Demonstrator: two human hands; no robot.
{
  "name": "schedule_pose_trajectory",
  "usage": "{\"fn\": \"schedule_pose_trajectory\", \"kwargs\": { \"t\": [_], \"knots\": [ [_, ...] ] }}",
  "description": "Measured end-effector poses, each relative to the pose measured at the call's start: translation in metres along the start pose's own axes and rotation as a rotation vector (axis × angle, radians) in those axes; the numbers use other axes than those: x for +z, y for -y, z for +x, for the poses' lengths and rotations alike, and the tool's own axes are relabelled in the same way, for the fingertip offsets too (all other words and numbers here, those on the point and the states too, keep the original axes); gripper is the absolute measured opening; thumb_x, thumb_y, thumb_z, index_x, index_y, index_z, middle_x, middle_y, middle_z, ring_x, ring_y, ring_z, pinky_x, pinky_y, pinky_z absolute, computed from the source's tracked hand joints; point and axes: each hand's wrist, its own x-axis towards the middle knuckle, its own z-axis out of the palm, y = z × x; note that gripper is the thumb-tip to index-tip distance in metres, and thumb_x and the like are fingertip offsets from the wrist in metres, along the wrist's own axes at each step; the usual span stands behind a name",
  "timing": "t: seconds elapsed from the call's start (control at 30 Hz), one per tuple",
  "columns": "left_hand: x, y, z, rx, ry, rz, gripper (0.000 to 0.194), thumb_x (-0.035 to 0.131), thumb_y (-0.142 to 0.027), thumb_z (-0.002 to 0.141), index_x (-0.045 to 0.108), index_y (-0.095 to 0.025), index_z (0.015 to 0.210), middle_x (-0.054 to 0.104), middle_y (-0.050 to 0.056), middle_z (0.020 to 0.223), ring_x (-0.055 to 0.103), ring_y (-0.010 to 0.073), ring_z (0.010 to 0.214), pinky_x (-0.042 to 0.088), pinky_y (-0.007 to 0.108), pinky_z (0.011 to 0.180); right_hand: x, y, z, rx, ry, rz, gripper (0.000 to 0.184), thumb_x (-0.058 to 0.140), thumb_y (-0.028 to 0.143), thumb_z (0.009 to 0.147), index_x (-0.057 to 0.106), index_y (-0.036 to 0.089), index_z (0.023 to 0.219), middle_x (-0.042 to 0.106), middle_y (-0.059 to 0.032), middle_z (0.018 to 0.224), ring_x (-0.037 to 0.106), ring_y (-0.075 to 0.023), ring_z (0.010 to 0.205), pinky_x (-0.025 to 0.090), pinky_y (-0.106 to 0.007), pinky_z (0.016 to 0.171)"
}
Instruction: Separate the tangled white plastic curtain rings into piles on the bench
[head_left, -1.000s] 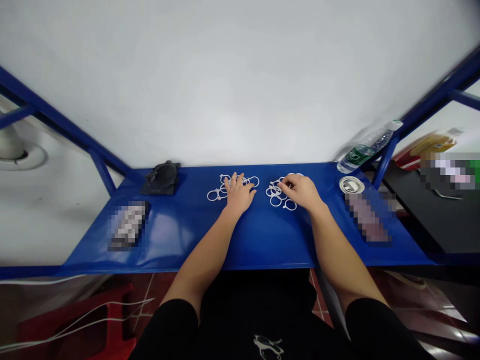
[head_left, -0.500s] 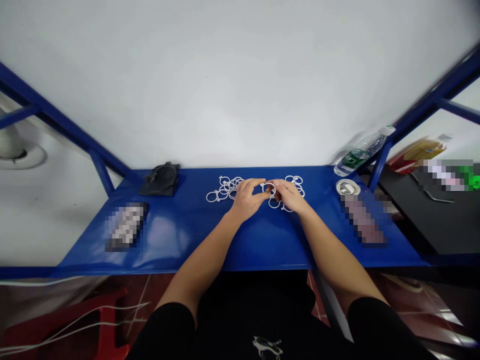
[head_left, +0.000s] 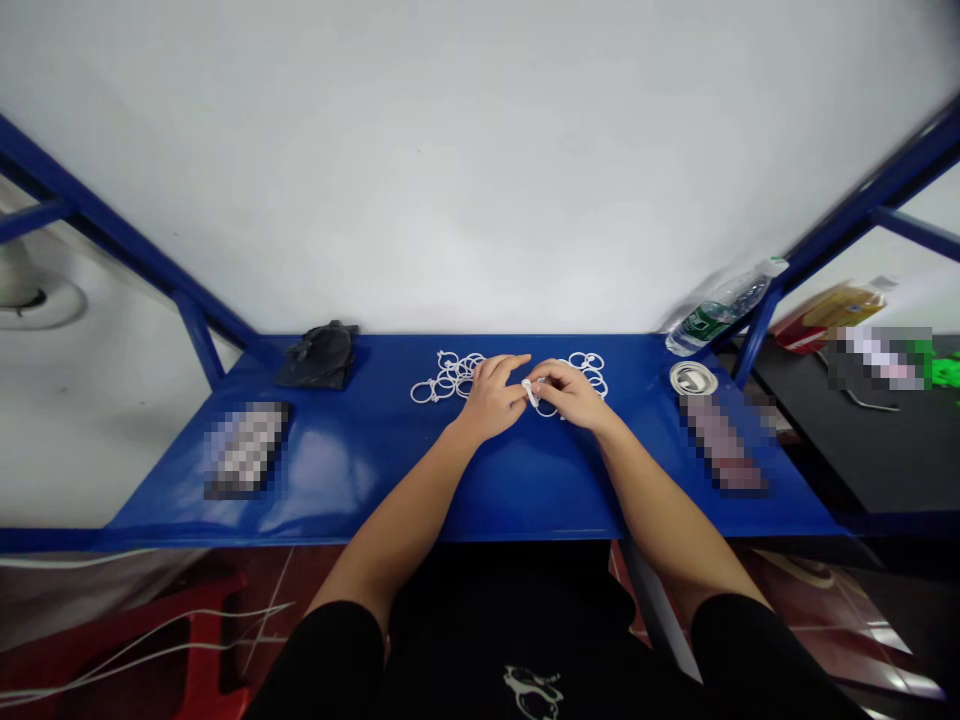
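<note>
Between my two hands a small white plastic ring (head_left: pixel 530 391), with a little knob on it, is held nearly edge-on above the table. My right hand (head_left: pixel 568 393) pinches it between thumb and fingers. My left hand (head_left: pixel 495 398) closes on its left side with thumb and lower fingers, its upper fingers stretched out to the right. Left of my left hand lies a loose cluster of white rings (head_left: pixel 422 393). Several more white rings (head_left: pixel 597 383) lie around and behind my right hand, which partly hides them.
The blue table (head_left: pixel 517 490) meets a white wall. At its left are a crumpled black bag (head_left: pixel 321 357) and a blurred-out object (head_left: pixel 249 450). At its right stand a leaning water bottle (head_left: pixel 720 308), a white coiled roll (head_left: pixel 693 379) and another blurred-out item (head_left: pixel 721 440). Blue frame bars flank both sides.
The ring between my hands has turned from face-on to nearly edge-on and come slightly lower. My right fingers have curled over it. The view has shifted slightly.
</note>
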Motion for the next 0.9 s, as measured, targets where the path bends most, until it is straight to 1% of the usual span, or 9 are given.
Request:
{"fn": "schedule_pose_trajectory", "kwargs": {
  "t": [0.13, 0.23, 0.3, 0.4, 0.5, 0.6, 0.73, 0.8, 0.9],
  "knots": [
    [-0.002, 0.000, -0.001, -0.017, 0.020, -0.020, 0.017, 0.066, -0.021, 0.094, 0.081, -0.027, 0.086, 0.066, 0.006, 0.147, 0.054, 0.0320, 0.136, 0.041, 0.057, 0.113, 0.000, 0.001, 0.000, -0.083, -0.026, -0.087, 0.017, 0.071, 0.040, 0.098, 0.078, 0.025, 0.102, 0.070, -0.0057, 0.100, 0.064, -0.0180, 0.084, 0.053, -0.031, 0.068],
    [-0.005, 0.002, -0.001, -0.049, 0.064, -0.077, 0.025, 0.059, -0.014, 0.091, 0.081, -0.026, 0.087, 0.066, 0.004, 0.146, 0.054, 0.0310, 0.136, 0.040, 0.057, 0.115, 0.002, 0.001, -0.001, -0.120, -0.046, -0.145, 0.016, 0.070, 0.040, 0.099, 0.078, 0.025, 0.101, 0.070, -0.0053, 0.098, 0.063, -0.0173, 0.079, 0.052, -0.031, 0.067],
    [-0.006, 0.004, -0.002, -0.066, 0.089, -0.119, 0.029, 0.056, -0.013, 0.092, 0.080, -0.026, 0.085, 0.067, 0.004, 0.145, 0.054, 0.0303, 0.136, 0.039, 0.056, 0.115, 0.004, 0.001, -0.002, -0.129, -0.047, -0.171, 0.016, 0.069, 0.040, 0.099, 0.077, 0.025, 0.100, 0.070, -0.0044, 0.096, 0.061, -0.0157, 0.073, 0.051, -0.031, 0.065],
    [-0.006, 0.007, -0.003, -0.090, 0.103, -0.164, 0.031, 0.052, -0.019, 0.099, 0.079, -0.025, 0.084, 0.069, 0.004, 0.141, 0.054, 0.0294, 0.136, 0.038, 0.054, 0.115, 0.006, 0.002, -0.002, -0.139, -0.035, -0.204, 0.015, 0.068, 0.038, 0.100, 0.076, 0.025, 0.099, 0.070, -0.0036, 0.094, 0.061, -0.0149, 0.070, 0.051, -0.031, 0.066],
    [-0.004, 0.007, -0.003, -0.122, 0.094, -0.188, 0.033, 0.051, -0.026, 0.104, 0.078, -0.023, 0.086, 0.073, 0.006, 0.134, 0.057, 0.0279, 0.132, 0.036, 0.053, 0.116, 0.007, 0.002, -0.002, -0.170, -0.032, -0.263, 0.014, 0.065, 0.033, 0.101, 0.075, 0.024, 0.097, 0.072, -0.0039, 0.091, 0.065, -0.0171, 0.076, 0.052, -0.033, 0.071],
    [-0.001, 0.007, -0.002, -0.159, 0.077, -0.221, 0.029, 0.055, -0.028, 0.104, 0.077, -0.023, 0.085, 0.076, 0.005, 0.126, 0.063, 0.0258, 0.125, 0.037, 0.051, 0.116, 0.006, 0.002, -0.001, -0.185, -0.041, -0.300, 0.015, 0.063, 0.031, 0.102, 0.075, 0.024, 0.096, 0.074, -0.0052, 0.093, 0.067, -0.0187, 0.081, 0.053, -0.034, 0.074],
    [0.001, 0.009, 0.000, -0.256, -0.025, -0.284, 0.013, 0.069, -0.034, 0.098, 0.076, -0.024, 0.094, 0.080, 0.004, 0.111, 0.071, 0.0240, 0.110, 0.045, 0.049, 0.110, 0.006, 0.001, -0.001, -0.203, -0.064, -0.332, 0.016, 0.061, 0.032, 0.102, 0.074, 0.023, 0.097, 0.073, -0.0058, 0.092, 0.068, -0.0194, 0.081, 0.053, -0.035, 0.075],
    [0.002, 0.010, 0.001, -0.272, -0.046, -0.333, 0.013, 0.072, -0.036, 0.097, 0.077, -0.025, 0.096, 0.081, 0.004, 0.104, 0.073, 0.0233, 0.102, 0.048, 0.048, 0.107, 0.007, 0.001, -0.001, -0.216, -0.069, -0.358, 0.017, 0.060, 0.030, 0.103, 0.074, 0.023, 0.096, 0.073, -0.0059, 0.091, 0.068, -0.0200, 0.082, 0.054, -0.035, 0.075],
    [0.003, 0.010, 0.002, -0.272, -0.049, -0.457, 0.018, 0.071, -0.039, 0.098, 0.078, -0.025, 0.090, 0.081, 0.005, 0.097, 0.075, 0.0222, 0.094, 0.055, 0.045, 0.098, 0.009, 0.000, -0.001, -0.231, -0.083, -0.386, 0.017, 0.059, 0.029, 0.102, 0.073, 0.023, 0.095, 0.073, -0.0059, 0.089, 0.067, -0.0200, 0.080, 0.053, -0.035, 0.074]
  ]
}}
